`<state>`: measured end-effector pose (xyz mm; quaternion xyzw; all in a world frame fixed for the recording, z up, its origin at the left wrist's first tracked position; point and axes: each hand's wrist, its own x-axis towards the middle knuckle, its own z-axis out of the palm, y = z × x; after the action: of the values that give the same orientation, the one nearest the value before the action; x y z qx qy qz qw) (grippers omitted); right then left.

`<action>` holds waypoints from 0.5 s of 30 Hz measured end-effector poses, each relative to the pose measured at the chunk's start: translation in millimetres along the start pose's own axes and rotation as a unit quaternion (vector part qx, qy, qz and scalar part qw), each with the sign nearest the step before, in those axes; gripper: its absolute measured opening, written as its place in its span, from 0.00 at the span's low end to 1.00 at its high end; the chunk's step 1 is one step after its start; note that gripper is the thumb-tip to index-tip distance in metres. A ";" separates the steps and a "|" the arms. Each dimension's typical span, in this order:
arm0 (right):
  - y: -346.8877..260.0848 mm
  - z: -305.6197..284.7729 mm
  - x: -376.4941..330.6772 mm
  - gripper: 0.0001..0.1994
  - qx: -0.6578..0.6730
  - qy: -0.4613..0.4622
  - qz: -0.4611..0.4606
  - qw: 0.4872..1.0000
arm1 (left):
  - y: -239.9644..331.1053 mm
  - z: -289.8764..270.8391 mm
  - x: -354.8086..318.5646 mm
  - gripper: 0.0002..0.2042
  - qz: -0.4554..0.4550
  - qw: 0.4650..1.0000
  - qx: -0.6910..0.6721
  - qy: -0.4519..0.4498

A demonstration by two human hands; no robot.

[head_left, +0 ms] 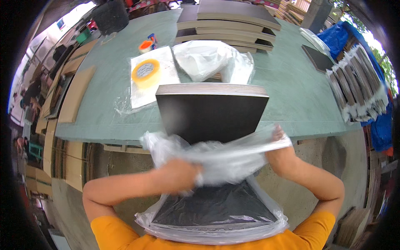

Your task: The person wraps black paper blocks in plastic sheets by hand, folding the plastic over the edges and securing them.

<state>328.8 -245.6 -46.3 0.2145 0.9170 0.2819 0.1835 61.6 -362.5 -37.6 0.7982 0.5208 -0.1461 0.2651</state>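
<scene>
A stack of dark flat boards [210, 116] juts off the near edge of the green table [287, 96] toward me. A clear plastic bag [216, 160] covers the stack's near end and bunches across its middle. My left hand [179, 175] is closed on the bunched plastic on the left side. My right hand [280, 141] pinches the bag's edge on the right, close to the table edge. The bagged end [212, 208] rests against my orange shirt.
On the table lie a yellow tape roll [146, 73] on a flat plastic sheet, an orange tape dispenser [146, 44], a crumpled clear bag [212, 60], and more board stacks [227, 23] at the back. Wrapped board bundles [358, 83] stand at the right. Cardboard lies at the left.
</scene>
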 end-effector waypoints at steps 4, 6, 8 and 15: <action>24.6 -52.0 15.9 0.15 0.460 -0.108 -0.222 0.853 | -47.3 37.4 -1.5 0.08 -0.017 0.990 0.133 0.040; 46.1 -54.0 11.4 0.15 0.553 0.193 0.098 0.805 | -42.3 32.6 -22.7 0.06 0.017 0.998 -0.042 0.039; 52.2 -35.8 12.8 0.17 0.528 0.322 0.223 0.754 | -43.5 -10.8 -47.0 0.05 0.074 0.920 -0.338 0.185; 22.9 -57.8 36.9 0.28 0.398 0.365 0.193 0.819 | -99.2 -39.8 -26.4 0.23 -0.186 0.747 -0.037 0.637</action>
<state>278.0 -235.5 4.1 0.3225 0.8892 -0.0202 -0.3238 -41.2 -328.1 -18.5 0.5829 0.7117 0.3694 -0.1314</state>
